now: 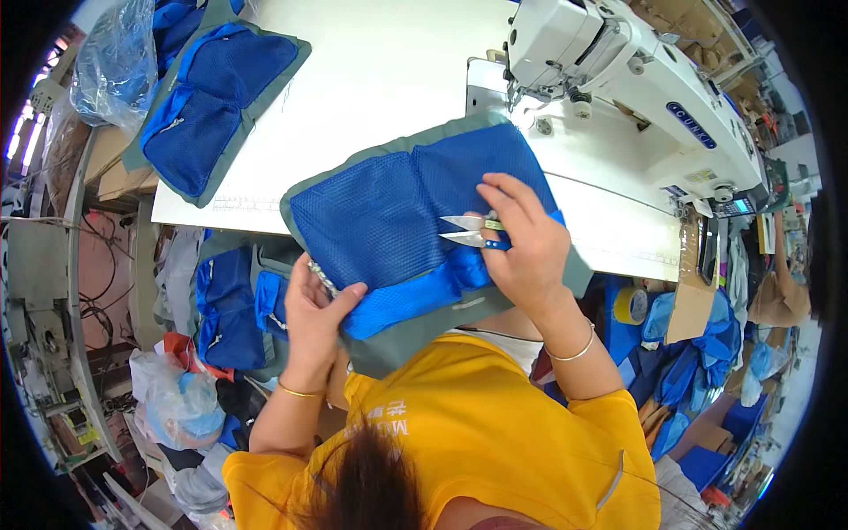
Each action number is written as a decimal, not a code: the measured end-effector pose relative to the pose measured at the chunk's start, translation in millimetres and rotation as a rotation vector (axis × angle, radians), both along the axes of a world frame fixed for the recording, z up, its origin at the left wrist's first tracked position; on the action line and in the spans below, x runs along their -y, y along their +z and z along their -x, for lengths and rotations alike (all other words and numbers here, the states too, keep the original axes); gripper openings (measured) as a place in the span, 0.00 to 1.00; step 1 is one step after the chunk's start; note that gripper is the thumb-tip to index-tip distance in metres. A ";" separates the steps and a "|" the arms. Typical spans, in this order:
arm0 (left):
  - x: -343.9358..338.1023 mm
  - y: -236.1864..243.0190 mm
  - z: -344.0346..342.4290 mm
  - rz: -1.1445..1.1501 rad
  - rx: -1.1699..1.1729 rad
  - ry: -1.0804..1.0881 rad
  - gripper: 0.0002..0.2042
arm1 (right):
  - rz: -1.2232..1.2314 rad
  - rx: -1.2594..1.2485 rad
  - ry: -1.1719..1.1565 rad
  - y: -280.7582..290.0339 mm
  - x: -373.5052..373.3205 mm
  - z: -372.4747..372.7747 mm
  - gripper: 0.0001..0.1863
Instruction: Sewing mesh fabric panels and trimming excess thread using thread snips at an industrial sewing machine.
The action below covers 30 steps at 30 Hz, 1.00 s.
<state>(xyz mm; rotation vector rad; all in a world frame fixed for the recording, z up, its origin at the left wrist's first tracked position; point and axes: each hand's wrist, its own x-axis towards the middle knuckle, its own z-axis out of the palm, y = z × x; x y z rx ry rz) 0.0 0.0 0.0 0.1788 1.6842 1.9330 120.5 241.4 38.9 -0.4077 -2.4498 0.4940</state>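
Observation:
A grey-green fabric panel with blue mesh pockets (pixel 362 216) lies tilted across the table's front edge, over my lap. Its lower left edge is pinched in my left hand (pixel 320 309), where a short black-and-white patterned strip (pixel 322 277) shows by the fingers. Thread snips (pixel 464 231) are in my right hand (pixel 528 247), above the middle of the panel. Their two blades point left and stand apart, over the mesh near its center seam. A shiny bright blue band (pixel 397 303) runs along the panel's near side.
A white sewing machine (pixel 636 88) stands at the back right of the white table (pixel 371 53). A similar mesh-pocket panel (pixel 212 102) lies at the far left, beside a clear plastic bag (pixel 115 71). More blue pieces (pixel 234 305) hang below the table. Yellow tape (pixel 631 306) sits at right.

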 end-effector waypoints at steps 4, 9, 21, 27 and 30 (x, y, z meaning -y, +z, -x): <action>-3.8 30.8 44.6 0.023 -0.199 -0.031 0.35 | -0.076 -0.019 0.032 27.5 -35.5 12.5 0.24; -16.3 50.1 112.4 0.183 -0.689 0.132 0.24 | -0.108 0.080 0.215 18.4 -52.0 32.8 0.24; -2.8 -15.6 -62.7 -0.156 0.437 -0.128 0.07 | -0.017 0.283 -0.012 18.2 -22.4 39.0 0.08; -7.2 -24.1 -39.4 -0.116 0.280 -0.229 0.14 | 0.132 0.126 -0.087 31.9 -27.2 37.4 0.12; -3.5 -22.1 -31.2 -0.110 0.308 -0.244 0.16 | 0.303 0.134 -0.066 29.9 -32.9 38.4 0.10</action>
